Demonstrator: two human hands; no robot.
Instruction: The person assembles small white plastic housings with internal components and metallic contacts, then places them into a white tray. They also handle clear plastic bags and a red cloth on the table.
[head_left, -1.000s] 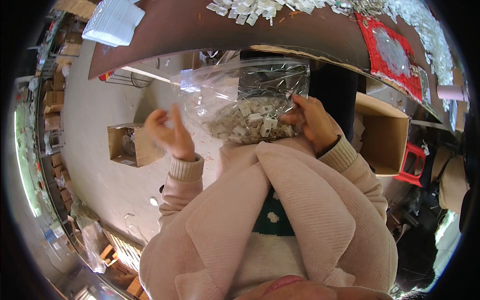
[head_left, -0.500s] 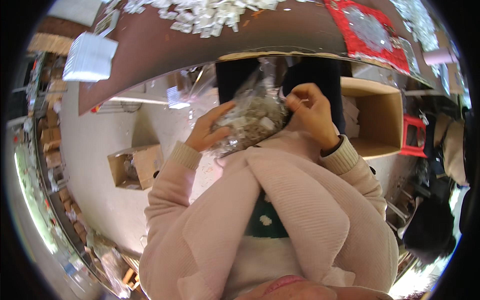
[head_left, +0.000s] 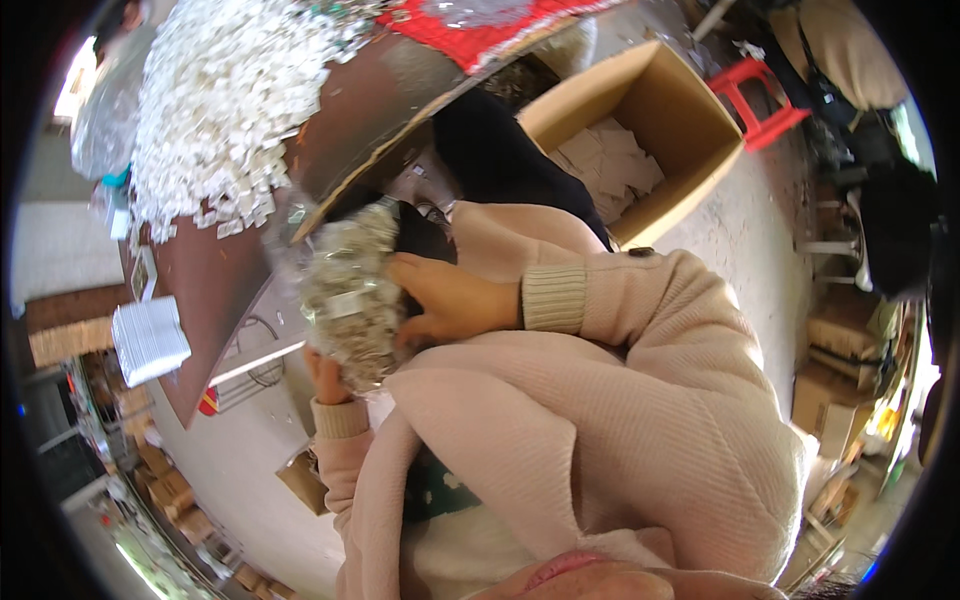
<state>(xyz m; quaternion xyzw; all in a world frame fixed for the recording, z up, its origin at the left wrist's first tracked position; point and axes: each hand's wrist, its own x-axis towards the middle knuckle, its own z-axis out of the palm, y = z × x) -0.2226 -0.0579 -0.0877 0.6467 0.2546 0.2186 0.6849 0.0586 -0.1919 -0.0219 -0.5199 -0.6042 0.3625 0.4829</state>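
A clear plastic bag [head_left: 352, 295], filled with small pale pieces, is held in front of my body near the table edge. My left hand [head_left: 326, 378] grips its lower left end, and most of those fingers are hidden beside the bag. Against its right side, my right hand [head_left: 455, 298] is closed, thumb and fingers pressing the plastic. Just beyond the bag stands the brown table [head_left: 225, 275]. A large heap of small white pieces [head_left: 225, 110] covers its far left part.
An open cardboard box [head_left: 690, 170] with pale flat pieces stands at the right, near a red plastic stool [head_left: 760, 105]. A stack of white sheets or trays [head_left: 150, 340] sits at the table's left corner. Red material [head_left: 470, 35] lies on top. A smaller carton [head_left: 303, 482] rests on the floor.
My view has turned, so the table now slants and the heap shows more fully. The bag and both hands have shifted left in view. My right hand has come onto the bag's side.
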